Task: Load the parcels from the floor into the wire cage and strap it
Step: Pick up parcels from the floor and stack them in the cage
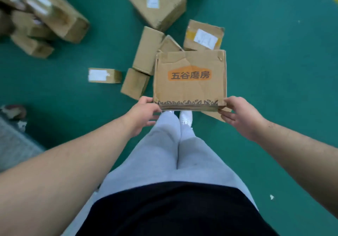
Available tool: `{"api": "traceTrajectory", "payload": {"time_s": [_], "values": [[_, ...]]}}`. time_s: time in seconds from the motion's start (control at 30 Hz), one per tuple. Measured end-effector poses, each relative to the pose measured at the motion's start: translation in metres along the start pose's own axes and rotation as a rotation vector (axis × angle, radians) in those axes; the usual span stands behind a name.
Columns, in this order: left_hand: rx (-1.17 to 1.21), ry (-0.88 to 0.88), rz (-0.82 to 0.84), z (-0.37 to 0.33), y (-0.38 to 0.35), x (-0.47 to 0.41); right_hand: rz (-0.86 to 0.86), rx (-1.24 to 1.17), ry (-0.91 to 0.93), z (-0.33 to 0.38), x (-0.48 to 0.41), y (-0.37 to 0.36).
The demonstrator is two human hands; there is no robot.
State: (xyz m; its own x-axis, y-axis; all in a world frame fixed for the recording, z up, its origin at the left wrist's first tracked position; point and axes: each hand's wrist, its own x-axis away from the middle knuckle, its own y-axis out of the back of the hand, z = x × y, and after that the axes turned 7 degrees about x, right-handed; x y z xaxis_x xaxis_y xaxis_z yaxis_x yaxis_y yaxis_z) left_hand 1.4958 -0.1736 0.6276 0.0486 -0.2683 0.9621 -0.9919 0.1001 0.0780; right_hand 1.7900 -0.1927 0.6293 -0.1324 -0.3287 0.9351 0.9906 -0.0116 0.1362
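A worn cardboard box (190, 79) with an orange printed label faces up in front of me, above the green floor. My left hand (144, 114) grips its near left corner, thumb on top. Its near right corner sits in my right hand (237, 115), thumb on top and fingers underneath. Beyond it, several brown parcels lie scattered: a large one (157, 3) at the top, a labelled flat one (204, 36), a tall narrow one (147, 50) and a small white-labelled one (104, 75). No wire cage is clearly in view.
A blurred heap of parcels (42, 20) lies at the upper left. A grey surface (14, 144) sits at the left edge. My legs and white shoes (185, 117) stand just under the held box. Green floor (274, 62) stretches to the right.
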Motion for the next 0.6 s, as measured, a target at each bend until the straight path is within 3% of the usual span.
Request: {"api": "traceTrajectory", "payload": {"time_s": [0.13,0.4,0.6], "values": [[0.131,-0.067,-0.067,0.04,0.076,0.063,0.02,0.428,0.142,0.014,0.062,-0.058],[0.592,-0.192,-0.297,0.144,0.217,0.146,0.157,0.741,0.407,0.044,0.123,-0.248],[0.838,-0.208,-0.44,0.252,0.357,0.186,0.253,0.999,0.66,0.042,0.173,-0.459]]}}
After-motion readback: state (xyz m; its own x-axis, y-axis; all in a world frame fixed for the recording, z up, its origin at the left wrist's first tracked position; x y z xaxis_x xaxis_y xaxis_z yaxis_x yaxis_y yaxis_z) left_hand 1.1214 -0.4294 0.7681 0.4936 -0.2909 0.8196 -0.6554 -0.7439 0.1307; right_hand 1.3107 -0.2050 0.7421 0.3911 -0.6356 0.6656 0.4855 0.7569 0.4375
